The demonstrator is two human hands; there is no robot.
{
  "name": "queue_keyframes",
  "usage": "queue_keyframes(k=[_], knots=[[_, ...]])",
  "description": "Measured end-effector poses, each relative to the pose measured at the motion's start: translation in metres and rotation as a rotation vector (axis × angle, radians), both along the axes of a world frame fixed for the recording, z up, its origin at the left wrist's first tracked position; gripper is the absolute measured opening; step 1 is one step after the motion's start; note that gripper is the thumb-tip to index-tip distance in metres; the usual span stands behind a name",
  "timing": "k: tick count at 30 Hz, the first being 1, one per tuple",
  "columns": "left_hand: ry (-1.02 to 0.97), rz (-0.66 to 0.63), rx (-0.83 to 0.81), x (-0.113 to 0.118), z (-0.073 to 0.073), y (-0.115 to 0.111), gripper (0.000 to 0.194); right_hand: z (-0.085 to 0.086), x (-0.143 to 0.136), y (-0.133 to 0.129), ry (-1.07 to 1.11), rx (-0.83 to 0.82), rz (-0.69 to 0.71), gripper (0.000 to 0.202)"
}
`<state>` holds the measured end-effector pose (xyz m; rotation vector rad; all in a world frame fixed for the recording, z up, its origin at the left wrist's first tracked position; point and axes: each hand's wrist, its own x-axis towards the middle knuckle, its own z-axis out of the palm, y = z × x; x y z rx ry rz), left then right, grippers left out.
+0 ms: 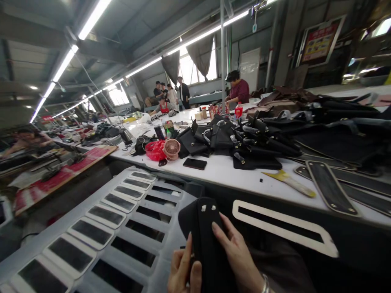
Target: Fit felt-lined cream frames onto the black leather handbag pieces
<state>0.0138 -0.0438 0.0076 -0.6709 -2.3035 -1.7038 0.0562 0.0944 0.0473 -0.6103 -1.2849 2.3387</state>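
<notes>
A black leather bag [204, 234] is held between my two hands at the bottom centre, with two small white tabs near its top end. My left hand [185, 266] is closed on the bag's left side, its index finger stretched along the edge. From the right, my right hand [236, 248] grips the bag with the thumb along the top and the other fingers partly hidden. The bag's lower end runs out of view. Beside it on the right lies a long pale frame-shaped piece [281, 228] with a dark slot.
A grey plastic crate [165, 248] with slots stands to the left, lined with pale-edged dark panels [88, 232]. On the white table [220, 173] lie a phone [194, 164], a pink fan [171, 149], a yellowish scraper-like tool [288, 182] and piled black bags [222, 136]. Other people work farther back.
</notes>
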Motion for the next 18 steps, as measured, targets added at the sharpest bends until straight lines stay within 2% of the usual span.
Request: queue_keyframes(k=[3, 6, 8, 11, 14, 18], knots=[[0.137, 0.048, -0.019, -0.004, -0.001, 0.007, 0.044, -0.005, 0.005, -0.003, 0.034, -0.131, 0.115, 0.063], [0.219, 0.034, -0.113, -0.006, 0.004, 0.009, 0.042, -0.007, 0.006, -0.002, 0.018, -0.125, 0.097, 0.059], [0.245, 0.008, -0.159, -0.008, 0.008, 0.010, 0.040, -0.006, 0.005, 0.000, 0.004, -0.021, 0.085, 0.058], [0.236, -0.023, -0.173, -0.012, 0.013, 0.012, 0.040, -0.004, 0.004, 0.001, -0.060, 0.284, 0.010, 0.051], [0.128, -0.029, -0.153, -0.015, 0.016, 0.017, 0.038, -0.003, 0.003, 0.002, -0.100, 0.546, -0.094, 0.039], [-0.057, -0.005, -0.128, -0.017, 0.020, 0.027, 0.039, -0.004, 0.003, 0.003, -0.082, 0.593, -0.130, 0.036]])
